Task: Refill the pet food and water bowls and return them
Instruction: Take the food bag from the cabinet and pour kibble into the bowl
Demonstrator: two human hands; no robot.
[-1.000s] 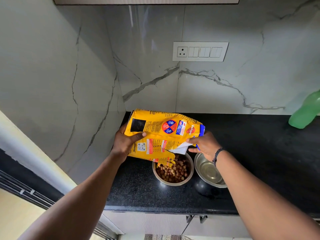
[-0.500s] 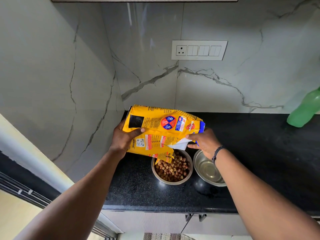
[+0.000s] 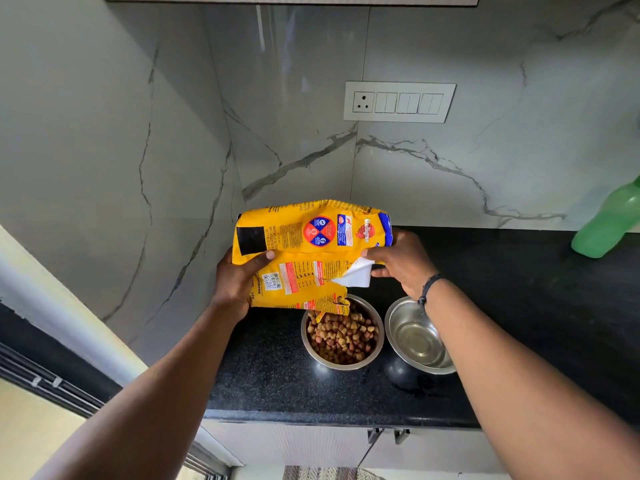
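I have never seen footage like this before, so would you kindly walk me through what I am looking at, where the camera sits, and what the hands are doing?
There is no machine here: a person wears a wide-angle camera on the head, so the single view looks forward and down along both forearms. The left hand grips the end of a yellow pet food bag nearer the corner wall, and the right hand holds its other end. The bag is tipped sideways, its torn mouth over a steel bowl filled with brown kibble. Beside it, to the right, stands a second steel bowl; it looks shiny inside, but I cannot tell whether it holds water. Both bowls stand on a black countertop. A green bottle stands at the far right, and a switch panel is on the marble wall.
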